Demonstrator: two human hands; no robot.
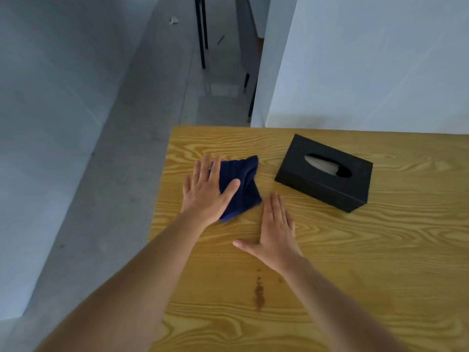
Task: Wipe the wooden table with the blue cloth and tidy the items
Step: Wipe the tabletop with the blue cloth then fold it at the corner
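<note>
A dark blue cloth (pixel 245 185) lies bunched on the wooden table (pixel 355 250) near its far left corner. My left hand (pixel 206 191) lies flat on the cloth's left part, fingers spread, pressing down rather than gripping. My right hand (pixel 275 231) rests flat on the bare wood just right of and nearer than the cloth, fingers together, thumb out to the left, holding nothing. A black tissue box (pixel 322 179) with an oval opening showing white tissue stands to the right of the cloth. A brown stain (pixel 258 292) marks the wood between my forearms.
The table's left edge runs close to the cloth, with grey floor (pixel 142 148) beyond it. A white wall (pixel 368 59) stands behind the table's far edge. Dark chair or table legs (pixel 201 34) stand on the floor farther back.
</note>
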